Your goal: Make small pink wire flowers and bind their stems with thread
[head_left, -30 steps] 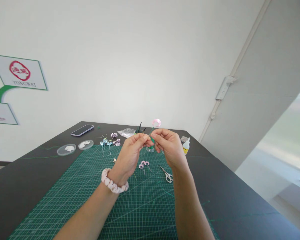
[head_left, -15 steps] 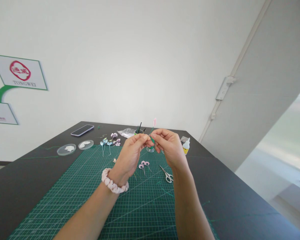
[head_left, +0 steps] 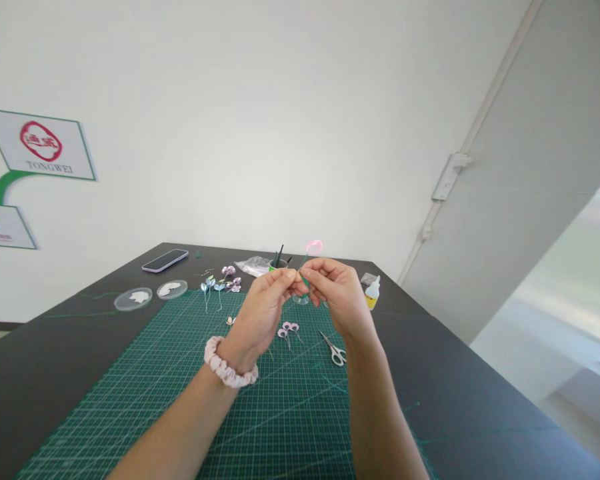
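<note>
1. Fingers [head_left: 289,275] first: on the left hand [head_left: 260,303], thumb and forefinger are pinching the lower part of a green stem [head_left: 305,259].
2. Over to the right hand [head_left: 341,293], and its thumb and forefinger close on that stem too, just beside the left; the exact grip is too small to make out.
3. Up top, the stem carries a pink petal [head_left: 314,247], curled like a loop, standing just above and beyond the hands, leaning slightly right.
4. Behind the fingers, a clear round base [head_left: 301,300] peeks out, with something green above it, mostly hidden.
5. Below the hands, on the green cutting mat [head_left: 180,387], lie small purple petals [head_left: 287,329] on thin stems; right of them, scissors [head_left: 336,353] point their blades to the far left.
6. On the right of the tabletop [head_left: 425,360], a white bottle [head_left: 373,292] with a yellow label stands upright.
7. Far side, centre: a clear plastic bag [head_left: 253,265], and just right of it a cup [head_left: 273,267] holding dark tools [head_left: 279,253].
8. At the mat's far edge, left of the hands, blue flowers [head_left: 207,285] lie near purple flowers [head_left: 229,271].
9. Further left, two clear dishes [head_left: 121,305] hold white pieces [head_left: 140,297], and a phone [head_left: 165,261] lies flat beyond them.
10. And on the left wrist, a pale scrunchie [head_left: 230,365].
</note>
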Tool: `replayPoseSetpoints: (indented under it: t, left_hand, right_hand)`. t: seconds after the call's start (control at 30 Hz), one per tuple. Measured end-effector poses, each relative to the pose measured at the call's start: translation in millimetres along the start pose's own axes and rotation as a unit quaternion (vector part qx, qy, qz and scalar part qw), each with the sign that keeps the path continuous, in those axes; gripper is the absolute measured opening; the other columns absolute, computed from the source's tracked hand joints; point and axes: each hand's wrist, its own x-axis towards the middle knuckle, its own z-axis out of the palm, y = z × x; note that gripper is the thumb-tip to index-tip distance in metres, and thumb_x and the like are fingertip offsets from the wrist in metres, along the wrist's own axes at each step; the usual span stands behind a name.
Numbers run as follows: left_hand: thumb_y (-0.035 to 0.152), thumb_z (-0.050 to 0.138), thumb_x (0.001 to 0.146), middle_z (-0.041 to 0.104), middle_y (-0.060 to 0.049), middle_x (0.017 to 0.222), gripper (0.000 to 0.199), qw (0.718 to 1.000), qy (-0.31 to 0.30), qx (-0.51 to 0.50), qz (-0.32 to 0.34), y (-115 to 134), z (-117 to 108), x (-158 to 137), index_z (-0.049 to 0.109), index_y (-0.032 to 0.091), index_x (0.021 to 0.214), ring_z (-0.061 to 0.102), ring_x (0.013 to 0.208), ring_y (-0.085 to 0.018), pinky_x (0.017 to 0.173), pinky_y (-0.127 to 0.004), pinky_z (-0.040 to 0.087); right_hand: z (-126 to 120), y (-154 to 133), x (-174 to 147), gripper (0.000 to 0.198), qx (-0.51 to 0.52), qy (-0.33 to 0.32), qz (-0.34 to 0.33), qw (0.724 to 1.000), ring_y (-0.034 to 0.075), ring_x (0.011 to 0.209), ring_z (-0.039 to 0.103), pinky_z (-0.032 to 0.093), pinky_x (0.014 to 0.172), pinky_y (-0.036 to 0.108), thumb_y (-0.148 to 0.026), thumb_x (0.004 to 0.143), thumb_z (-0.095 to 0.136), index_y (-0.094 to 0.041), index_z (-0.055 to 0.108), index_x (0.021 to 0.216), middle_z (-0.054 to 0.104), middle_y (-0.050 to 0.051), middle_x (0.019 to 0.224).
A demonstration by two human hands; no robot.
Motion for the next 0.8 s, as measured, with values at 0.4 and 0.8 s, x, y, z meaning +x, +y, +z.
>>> replayPoseSetpoints:
  t: [0.4, 0.8]
  left_hand:
    - [0.025, 0.059, 0.085, 0.062, -0.003, 0.064, 0.027, 1.0, -0.007, -0.012, -0.001, 0.9, 0.7, -0.8, 0.065, 0.015, 0.061, 0.057, 0.067, -0.016, 0.075, -0.032, 0.045]
    - [0.023, 0.054, 0.088, 0.061, -0.003, 0.065, 0.03, 0.999, -0.01, -0.045, -0.019, -1.5, 0.9, -2.2, 0.062, 0.016, 0.06, 0.053, 0.068, -0.015, 0.075, -0.03, 0.043]
  right_hand:
    - [0.5, -0.4, 0.3, 0.011, 0.006, -0.006, -0.003, 1.0, 0.006, 0.037, 0.04, 0.026, 0.038, 0.022, -0.026, 0.069, 0.07, -0.017, 0.066, 0.065, 0.056, -0.004, 0.048]
    - [1.4, -0.4, 0.2, 0.012, 0.006, -0.015, -0.005, 1.0, 0.006, 0.036, 0.04, 0.028, 0.037, 0.022, -0.029, 0.069, 0.069, -0.017, 0.066, 0.066, 0.058, -0.004, 0.048]
